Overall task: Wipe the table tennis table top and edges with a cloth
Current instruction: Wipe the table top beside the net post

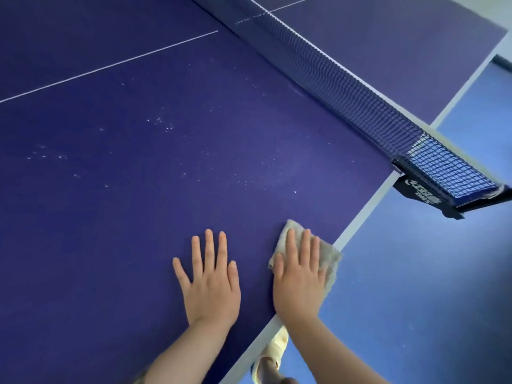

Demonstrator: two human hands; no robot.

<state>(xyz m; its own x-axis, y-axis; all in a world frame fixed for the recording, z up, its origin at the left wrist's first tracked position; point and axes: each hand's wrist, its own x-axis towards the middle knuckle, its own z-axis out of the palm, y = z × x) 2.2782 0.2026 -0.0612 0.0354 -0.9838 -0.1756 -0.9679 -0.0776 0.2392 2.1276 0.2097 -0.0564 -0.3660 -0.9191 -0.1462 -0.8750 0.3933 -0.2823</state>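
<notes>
A foot in a light shoe stands on the blue floor, just below the white side edge of the worktop. Above it, on the dark blue worktop, the right hand lies flat on the cloth, with its fingers straight and a little spread; it presses the cloth and does not grip it. The cloth is pale and crumpled, and it lies on the worktop right at the white side edge, with one corner reaching over this edge. The left hand rests flat on the bare worktop just beside the cloth, on the side away from the edge, with its fingers straight and spread, holding nothing. Beyond the cloth, many small white specks are scattered on the surface. Farther from the cloth, the net crosses the worktop, and its black clamp is fixed at the white side edge. A thin white line runs across the worktop, well apart from the cloth.
</notes>
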